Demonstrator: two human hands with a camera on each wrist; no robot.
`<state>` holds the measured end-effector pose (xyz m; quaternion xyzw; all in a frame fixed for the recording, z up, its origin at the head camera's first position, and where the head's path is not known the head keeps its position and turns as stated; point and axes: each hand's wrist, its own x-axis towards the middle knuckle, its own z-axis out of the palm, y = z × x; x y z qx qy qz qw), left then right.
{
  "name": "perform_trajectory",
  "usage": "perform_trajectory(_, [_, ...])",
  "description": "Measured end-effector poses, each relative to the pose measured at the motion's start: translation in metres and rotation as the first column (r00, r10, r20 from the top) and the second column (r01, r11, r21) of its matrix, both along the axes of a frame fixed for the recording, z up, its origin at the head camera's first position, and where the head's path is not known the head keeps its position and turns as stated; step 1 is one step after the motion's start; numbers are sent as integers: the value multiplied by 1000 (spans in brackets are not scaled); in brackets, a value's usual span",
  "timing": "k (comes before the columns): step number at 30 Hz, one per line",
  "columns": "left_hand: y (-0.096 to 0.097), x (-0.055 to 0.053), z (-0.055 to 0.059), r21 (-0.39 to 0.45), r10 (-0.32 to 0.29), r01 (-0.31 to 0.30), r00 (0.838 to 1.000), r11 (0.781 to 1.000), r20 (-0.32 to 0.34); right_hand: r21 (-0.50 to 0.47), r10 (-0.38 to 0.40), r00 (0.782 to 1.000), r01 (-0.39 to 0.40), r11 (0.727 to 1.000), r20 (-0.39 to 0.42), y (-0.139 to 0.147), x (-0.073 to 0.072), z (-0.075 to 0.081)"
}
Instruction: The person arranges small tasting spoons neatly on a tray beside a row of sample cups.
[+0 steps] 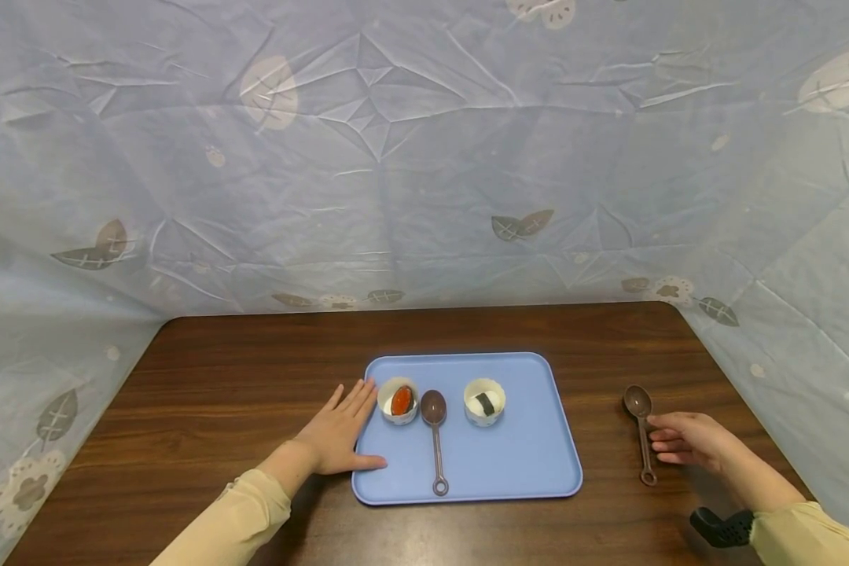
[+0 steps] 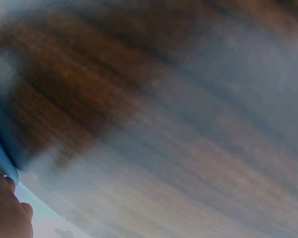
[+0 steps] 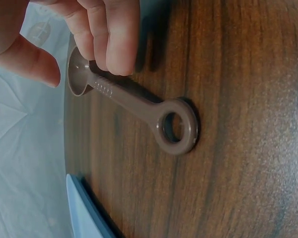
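At the left edge of the blue tray (image 1: 509, 464), my left hand (image 1: 336, 432) rests with fingers spread, the fingertips near a small white cup (image 1: 389, 391) that holds an orange-topped sushi piece (image 1: 402, 401). My right hand (image 1: 696, 442) is beside a brown measuring spoon (image 1: 645, 440) on the table's right side. In the right wrist view, the fingers (image 3: 121, 44) hang over the neck of that spoon (image 3: 134, 103), while the thumb (image 3: 37, 64) stays apart from it. Its bowl lies toward the back, its ringed handle end toward the front.
A second brown spoon (image 1: 435, 432) lies on the tray between the two cups. The other cup (image 1: 477, 389) contains a white piece with a dark strip (image 1: 486, 404). Patterned sheeting (image 1: 424, 196) hangs behind the brown wooden table (image 1: 255, 369). A black strap (image 1: 725, 528) is at the right wrist.
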<state>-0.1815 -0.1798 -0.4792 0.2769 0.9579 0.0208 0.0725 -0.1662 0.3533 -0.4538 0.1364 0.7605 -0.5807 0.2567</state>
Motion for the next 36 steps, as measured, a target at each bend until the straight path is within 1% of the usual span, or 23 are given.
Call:
perform_trajectory(6, [0,0,0,-9,6,-5,1000,1000,6,37,9,1000,-9,999,5,-4,-2,-1])
perform_trajectory(12, [0,0,-1,2,3,-3,1000,1000,-4,75,10,1000,-11,997,25,-10,-4,0])
perform_trajectory(20, [-1,-1,-3,-12,-1,0,1000,1000,-16,112,37,999,-35,993,-17,-14,-4,1])
perform_trajectory(24, [-2,-2,-4,-10,-5,5,1000,1000,-18,114,40,999,-37,993,-26,-15,-4,1])
perform_trajectory(30, [-2,-2,-4,-9,-5,5,1000,1000,-19,122,18,1000,-16,992,-20,-19,-5,0])
perform_trajectory(33, [-2,-2,-4,-13,-1,1,1000,1000,-11,104,9,1000,-7,995,-19,-20,-5,-2])
perform_trajectory(36, [-2,-2,-4,-16,2,-2,1000,1000,-1,61,-7,1000,7,998,-9,-20,-5,-3])
